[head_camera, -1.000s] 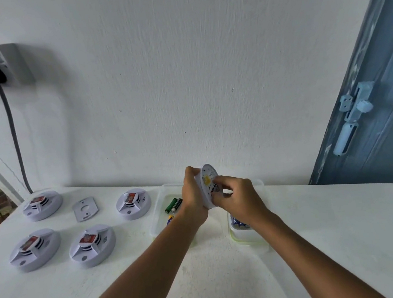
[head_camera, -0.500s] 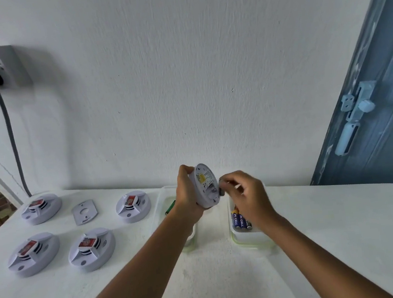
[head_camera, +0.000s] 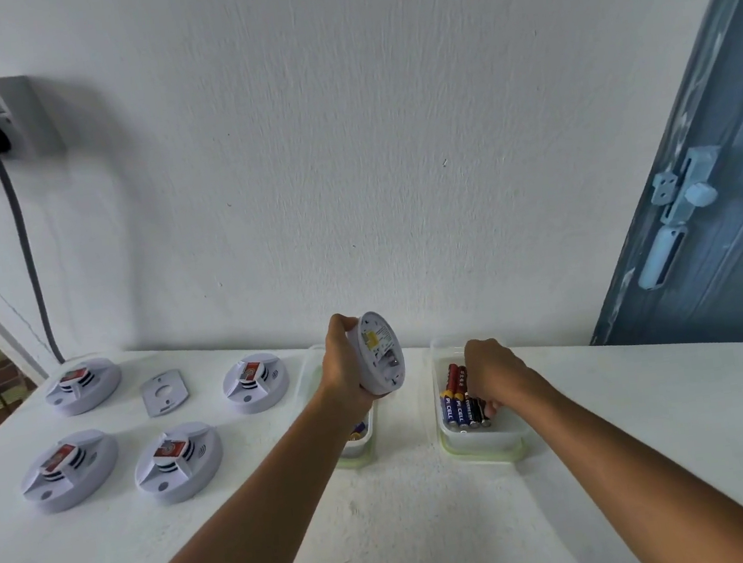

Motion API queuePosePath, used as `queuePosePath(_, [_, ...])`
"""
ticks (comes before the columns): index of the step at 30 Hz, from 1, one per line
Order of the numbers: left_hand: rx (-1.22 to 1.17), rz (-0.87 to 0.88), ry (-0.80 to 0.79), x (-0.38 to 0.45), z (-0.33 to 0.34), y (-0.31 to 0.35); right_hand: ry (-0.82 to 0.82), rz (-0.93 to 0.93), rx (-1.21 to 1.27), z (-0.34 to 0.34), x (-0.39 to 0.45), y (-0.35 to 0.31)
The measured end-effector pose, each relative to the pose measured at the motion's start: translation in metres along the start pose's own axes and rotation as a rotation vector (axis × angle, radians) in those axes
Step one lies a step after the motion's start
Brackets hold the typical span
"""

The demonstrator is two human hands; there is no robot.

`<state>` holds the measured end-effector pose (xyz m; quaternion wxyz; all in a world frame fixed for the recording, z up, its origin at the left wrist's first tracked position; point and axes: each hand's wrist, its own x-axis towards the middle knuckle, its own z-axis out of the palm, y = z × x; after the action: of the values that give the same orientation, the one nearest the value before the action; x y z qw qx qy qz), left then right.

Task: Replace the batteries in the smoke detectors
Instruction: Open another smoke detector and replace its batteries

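The right hand (head_camera: 495,371) is reaching into the right container (head_camera: 478,441) on the tabletop (head_camera: 414,533), fingers curling onto batteries (head_camera: 461,399) reading "PK CELL". The left hand (head_camera: 342,364) is gripping a smoke detector (head_camera: 381,359), raised on edge over the left container (head_camera: 362,446).

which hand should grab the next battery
Right. The right hand is already down in the tray on the batteries; the left hand is busy holding the detector.

Right hand's fingertips (head_camera: 493,408) hidden among batteries (head_camera: 459,404); grip unclear
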<state>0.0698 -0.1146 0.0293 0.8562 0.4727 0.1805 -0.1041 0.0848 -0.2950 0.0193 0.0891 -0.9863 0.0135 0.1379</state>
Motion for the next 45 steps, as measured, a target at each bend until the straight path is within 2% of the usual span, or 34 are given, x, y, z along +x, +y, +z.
queuePosePath(4, [-0.024,0.021,0.001,-0.004,-0.008,0.005,0.015,0.007,0.058,-0.005,-0.006,-0.002])
queuePosePath(6, [-0.038,0.041,-0.006,-0.007,-0.017,0.012,0.106,-0.057,0.062,-0.010,-0.010,-0.011])
queuePosePath(8, [-0.034,0.067,-0.008,-0.010,-0.026,0.020,0.244,-0.198,0.137,-0.011,-0.013,-0.022])
queuePosePath(10, [-0.072,0.090,-0.002,-0.011,-0.040,0.030,0.314,-0.400,0.257,-0.012,-0.022,-0.041])
queuePosePath(12, [-0.118,0.116,0.004,-0.012,-0.055,0.039,0.285,-0.559,0.295,-0.011,-0.031,-0.064])
queuePosePath(14, [-0.131,0.123,0.040,-0.012,-0.068,0.047,0.222,-0.639,0.245,-0.005,-0.034,-0.085])
queuePosePath(20, [-0.154,0.081,0.193,-0.018,-0.101,0.063,0.004,-0.545,-0.159,0.019,-0.025,-0.138])
queuePosePath(24, [-0.127,0.075,0.176,-0.020,-0.111,0.067,-0.048,-0.477,-0.444,0.031,-0.022,-0.157])
queuePosePath(29, [-0.118,0.092,0.162,-0.018,-0.113,0.068,-0.064,-0.397,-0.396,0.038,-0.012,-0.165])
queuePosePath(33, [-0.113,0.079,0.158,-0.014,-0.115,0.067,-0.025,-0.358,-0.140,0.041,-0.008,-0.162])
queuePosePath(36, [-0.120,0.071,0.135,-0.014,-0.115,0.066,-0.035,-0.286,0.235,0.043,-0.008,-0.159])
queuePosePath(39, [-0.144,0.066,0.147,-0.012,-0.119,0.066,-0.009,-0.170,0.716,0.036,-0.009,-0.153])
queuePosePath(40, [-0.151,0.064,0.153,-0.011,-0.121,0.066,-0.040,-0.135,0.908,0.031,-0.010,-0.151])
queuePosePath(42, [-0.164,0.061,0.147,-0.010,-0.123,0.067,-0.210,-0.101,1.269,0.022,-0.014,-0.145])
queuePosePath(45, [-0.186,0.060,0.126,-0.007,-0.125,0.066,-0.382,-0.132,1.502,0.015,-0.021,-0.141])
